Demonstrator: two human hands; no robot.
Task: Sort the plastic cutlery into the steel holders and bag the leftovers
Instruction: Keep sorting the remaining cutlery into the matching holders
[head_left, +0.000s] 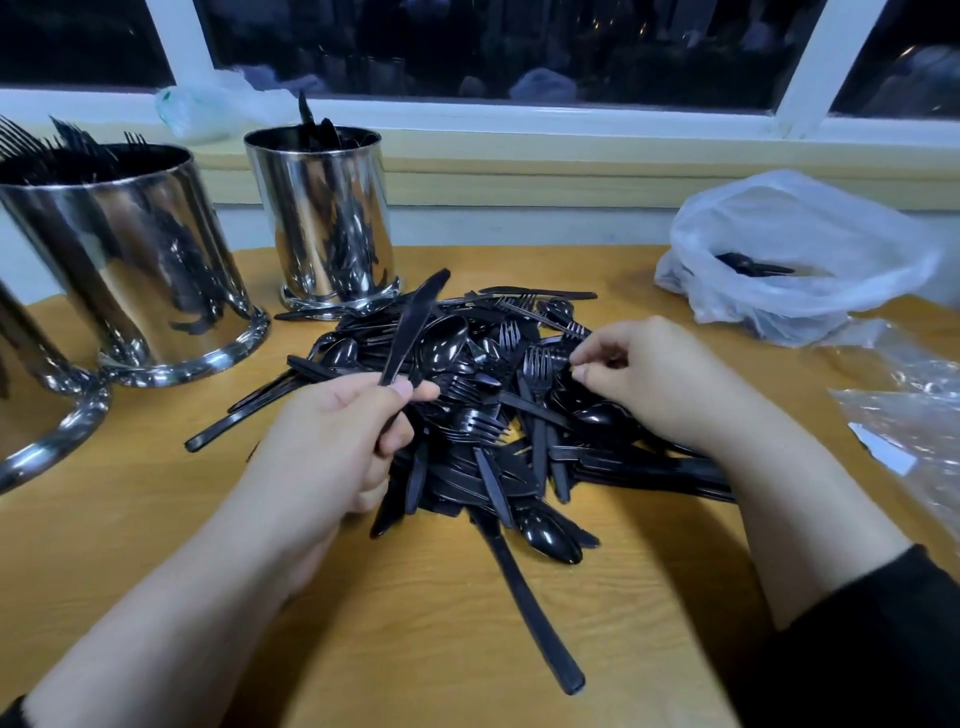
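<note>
Gripping a knife (413, 325), left hand (332, 441) is clear; right hand (649, 374) pinches fork tines (574, 330) in the tangled pile (483, 415) — a lift could drag neighbours off the table (415, 623).

Legible text, labels, brands, numbers, signs: none can be read. The steel holders (318, 208), the black plastic cutlery (483, 415), the white plastic bag (789, 249) and the clear plastic wrap (914, 415) show no readable marking. A greenish patch on the crumpled bag on the sill (208, 111) is too blurred to tell whether it is print.
</note>
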